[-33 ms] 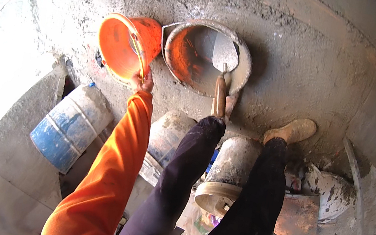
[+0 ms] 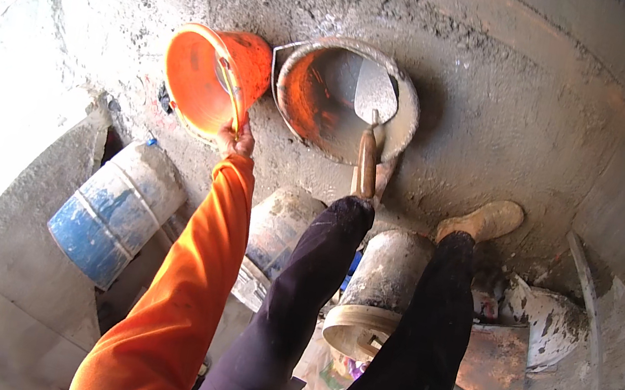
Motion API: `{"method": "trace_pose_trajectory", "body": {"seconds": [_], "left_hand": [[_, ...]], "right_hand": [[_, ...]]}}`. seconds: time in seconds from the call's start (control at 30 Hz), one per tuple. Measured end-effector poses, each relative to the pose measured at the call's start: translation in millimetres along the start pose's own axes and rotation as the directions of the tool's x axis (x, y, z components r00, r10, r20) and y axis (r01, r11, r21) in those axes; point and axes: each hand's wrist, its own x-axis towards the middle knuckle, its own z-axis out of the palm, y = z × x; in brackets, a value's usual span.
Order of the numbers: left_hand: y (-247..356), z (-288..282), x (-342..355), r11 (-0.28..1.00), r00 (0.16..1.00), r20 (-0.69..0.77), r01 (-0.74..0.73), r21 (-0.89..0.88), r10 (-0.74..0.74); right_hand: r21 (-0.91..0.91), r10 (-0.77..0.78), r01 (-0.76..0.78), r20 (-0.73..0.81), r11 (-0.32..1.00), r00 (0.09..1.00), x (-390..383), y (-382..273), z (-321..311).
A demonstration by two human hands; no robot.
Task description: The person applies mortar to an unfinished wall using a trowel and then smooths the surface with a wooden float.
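Note:
My left hand (image 2: 236, 139), at the end of an orange sleeve, is closed on the near edge of an orange bucket (image 2: 255, 70). The bucket lies tilted with its mouth facing left, and a thin yellowish strip, perhaps its handle, runs down to my fingers. Right beside it stands a wider, mortar-crusted bucket (image 2: 289, 100) with orange inner walls and a wire bail. A trowel (image 2: 368, 159) rests in that one, its grey blade inside and its wooden handle sticking out over the near rim; no hand is on it. My right hand is out of the picture.
My boots stand nearby, the right one (image 2: 494, 219) in plain view. Around my legs are a blue-and-white drum (image 2: 120, 208), a stained pail (image 2: 391, 270) and another dirty container (image 2: 283, 223). A rusty panel (image 2: 495, 362) and a splattered white sack (image 2: 548, 321) lie at right.

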Motion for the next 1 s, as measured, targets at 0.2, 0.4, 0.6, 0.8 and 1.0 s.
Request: {"method": "trace_pose_trajectory", "body": {"seconds": [0.2, 0.4, 0.6, 0.8, 1.0], "left_hand": [[43, 28, -49, 0.845, 0.932, 0.298, -0.322, 0.426, 0.205], [66, 102, -254, 0.811, 0.899, 0.366, -0.393, 0.434, 0.239], [63, 153, -448, 0.609, 0.717, 0.628, -0.652, 0.451, 0.302], [-31, 176, -550, 0.373, 0.467, 0.884, -0.825, 0.423, 0.03], [-129, 200, -652, 0.512, 0.35, 0.925, -0.773, 0.375, -0.149]], "right_hand": [[-0.063, -0.198, 0.197, -0.002, 0.978, 0.98, 3, -68, 3], [-0.069, -0.636, 0.634, -0.023, 0.77, 0.771, -25, -250, -7], [0.07, -0.99, 0.996, 0.133, 0.052, 0.042, -90, -499, 34], [-0.499, -0.872, 0.834, 0.27, 0.237, 0.41, 14, -509, 4], [0.891, -0.695, -0.324, 0.452, 0.319, 0.56, 22, -478, -134]]}}
